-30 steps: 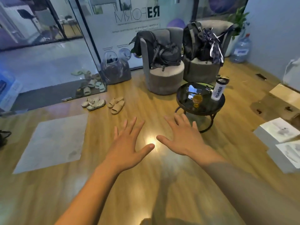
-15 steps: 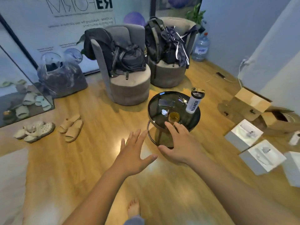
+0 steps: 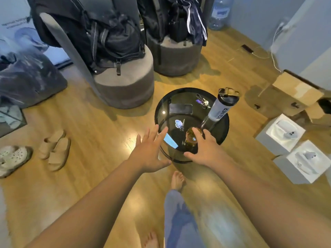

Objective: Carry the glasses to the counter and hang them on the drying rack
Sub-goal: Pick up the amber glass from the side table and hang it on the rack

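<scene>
Your right hand (image 3: 206, 149), fingers spread, reaches the amber glass (image 3: 191, 138) at frame centre on the round table (image 3: 222, 122); your left hand (image 3: 150, 151) hovers open, holding nothing.

right hand (image 3: 206, 149) covers the right side of the amber glass (image 3: 190, 138); contact between fingers and glass cannot be told. left hand (image 3: 150, 151) hides part of the round table's rim (image 3: 226, 127). both chairs' tops and the water jug (image 3: 219, 13) cut off by top edge. leg (image 3: 179, 221) motion-blurred.
</scene>
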The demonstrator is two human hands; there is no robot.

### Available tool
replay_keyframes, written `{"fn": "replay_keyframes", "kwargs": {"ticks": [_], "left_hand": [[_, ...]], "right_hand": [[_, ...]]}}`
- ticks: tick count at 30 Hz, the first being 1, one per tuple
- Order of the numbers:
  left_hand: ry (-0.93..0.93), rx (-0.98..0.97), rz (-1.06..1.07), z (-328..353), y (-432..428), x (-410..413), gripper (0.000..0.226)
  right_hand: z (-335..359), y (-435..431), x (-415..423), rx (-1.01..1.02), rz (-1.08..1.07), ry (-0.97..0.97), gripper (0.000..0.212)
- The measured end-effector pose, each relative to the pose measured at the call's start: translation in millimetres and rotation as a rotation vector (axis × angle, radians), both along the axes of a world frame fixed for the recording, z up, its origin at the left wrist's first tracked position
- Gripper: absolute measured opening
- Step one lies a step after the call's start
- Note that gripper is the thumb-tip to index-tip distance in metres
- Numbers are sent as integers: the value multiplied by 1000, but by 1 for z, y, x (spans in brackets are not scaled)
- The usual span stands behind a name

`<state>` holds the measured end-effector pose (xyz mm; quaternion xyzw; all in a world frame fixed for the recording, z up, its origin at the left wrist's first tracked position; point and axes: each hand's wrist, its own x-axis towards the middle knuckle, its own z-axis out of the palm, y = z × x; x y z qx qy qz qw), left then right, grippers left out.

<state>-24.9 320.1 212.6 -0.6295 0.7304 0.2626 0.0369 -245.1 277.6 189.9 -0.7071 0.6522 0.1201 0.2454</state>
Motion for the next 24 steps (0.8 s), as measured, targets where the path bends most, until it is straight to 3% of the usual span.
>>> {"fn": "replay_keyframes", "kwargs": {"ticks": [6,13,17,24], "left_hand": [[24,194,43,-87,-93,-19,104],[299,477,261,-180,-150,-58,99],[332,522,406,-208,-183,-64,88],[315,527,331,-202,-220,-62,75]], "right_hand": [[-103,-105,2,129,-7,76,98],[-204,-161,-9,344,-29,164,104],[-227,-168,-14,383,-46,110,91],[-216,-181,-14,437,-38,69,82]]}}
